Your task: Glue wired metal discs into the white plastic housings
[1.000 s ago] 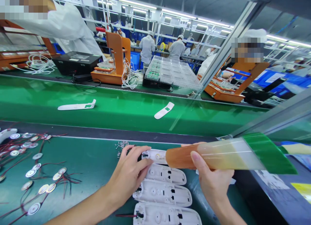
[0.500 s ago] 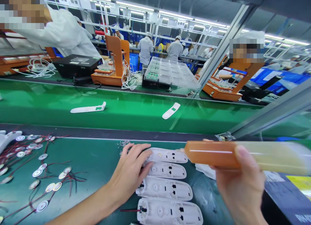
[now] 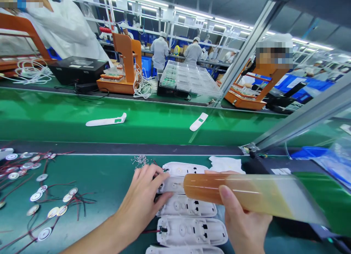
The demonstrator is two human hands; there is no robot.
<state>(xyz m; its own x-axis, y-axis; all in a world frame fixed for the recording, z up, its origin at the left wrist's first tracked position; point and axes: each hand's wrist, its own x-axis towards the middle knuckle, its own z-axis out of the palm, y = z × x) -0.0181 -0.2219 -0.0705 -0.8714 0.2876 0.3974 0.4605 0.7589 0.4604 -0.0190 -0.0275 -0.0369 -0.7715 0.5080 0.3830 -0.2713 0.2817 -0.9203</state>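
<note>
Several white plastic shells (image 3: 192, 231) lie in a column on the green work surface, hollow side up. My right hand (image 3: 242, 217) is wrapped round a large amber tube (image 3: 208, 186), whose thin tip points left at the round spot in the second shell from the top. On that shell's left end rest the fingers of my left hand (image 3: 145, 195), thumb and fingertips around its edge. The middle of this shell shows; its right part is hidden behind the tube. A red and black wire leads out of the left end of a lower shell.
Round discs with wires (image 3: 45, 234) spread over the left. Small screws (image 3: 140, 161) lie behind my left hand, a white cloth (image 3: 227, 164) behind the tube. Two white parts (image 3: 199, 122) sit on the green belt (image 3: 153, 127). A metal post (image 3: 246, 52) slants at right. People work beyond.
The tube has moved left and down in my right hand, from the top shell to the second one. The view has shifted slightly, and the two white parts on the belt appear farther right.
</note>
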